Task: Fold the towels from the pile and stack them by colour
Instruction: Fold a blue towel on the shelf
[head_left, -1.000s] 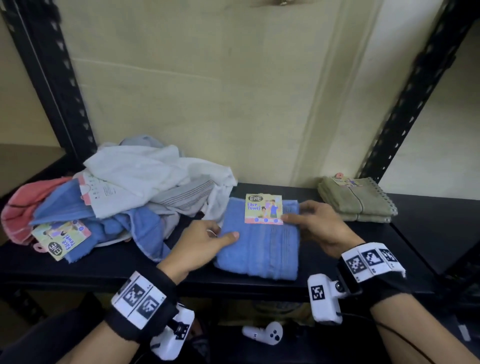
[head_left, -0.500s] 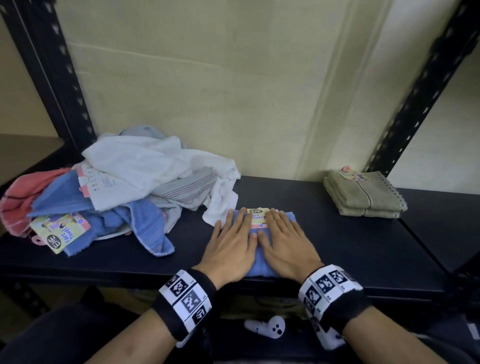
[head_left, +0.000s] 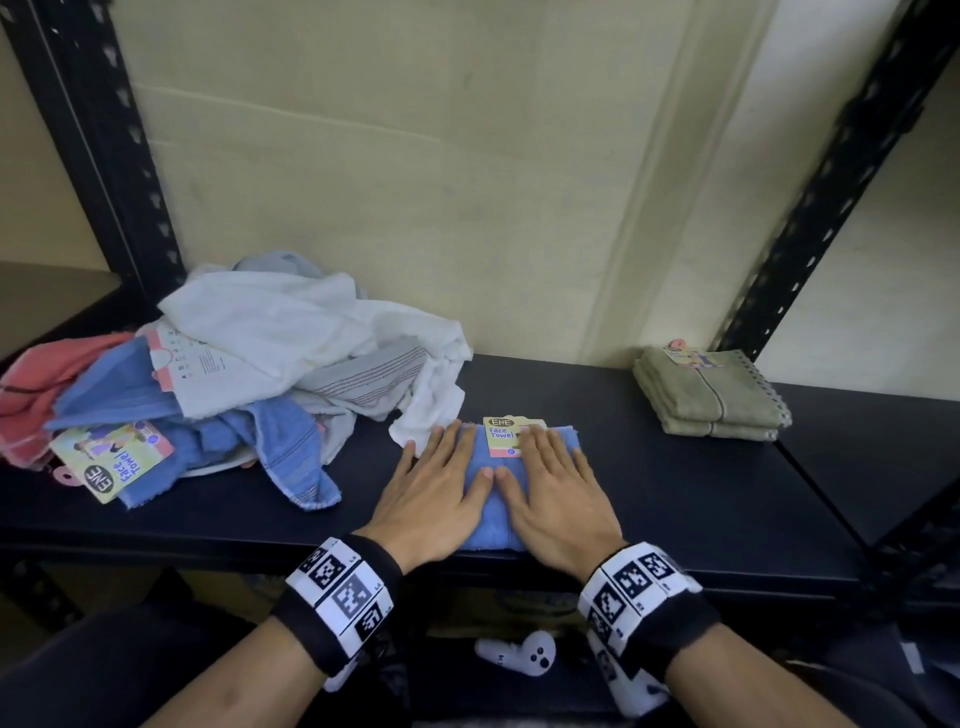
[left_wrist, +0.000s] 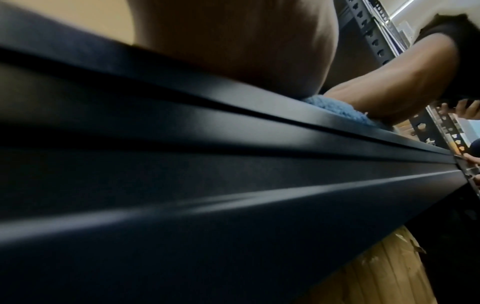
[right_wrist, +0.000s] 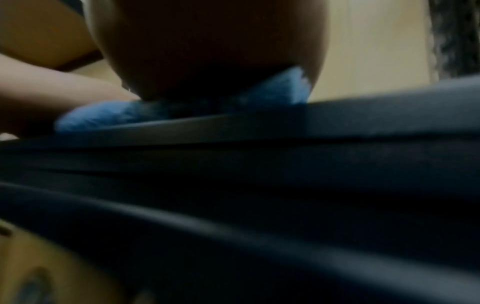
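A folded blue towel (head_left: 497, 525) with a paper label (head_left: 508, 435) lies at the front of the black shelf (head_left: 675, 483). My left hand (head_left: 436, 486) and right hand (head_left: 556, 488) press flat on it side by side, fingers straight. Both wrist views look up from under the shelf lip: a strip of the blue towel (left_wrist: 340, 111) shows under my left palm, and blue towel (right_wrist: 109, 117) bulges under my right palm. The unfolded pile (head_left: 249, 374) of white, blue, grey and pink towels sits to the left. Two folded olive towels (head_left: 711, 395) are stacked at the back right.
Black slotted uprights (head_left: 104, 145) stand at the shelf's back left and right (head_left: 831, 171) against a pale wall. A white controller (head_left: 519, 657) lies below the shelf. Bare shelf stretches between the blue towel and the olive stack.
A second ago my hands held the towel's sides; they then came down flat on top of it. In the last half second the fingers spread slightly, still pressing.
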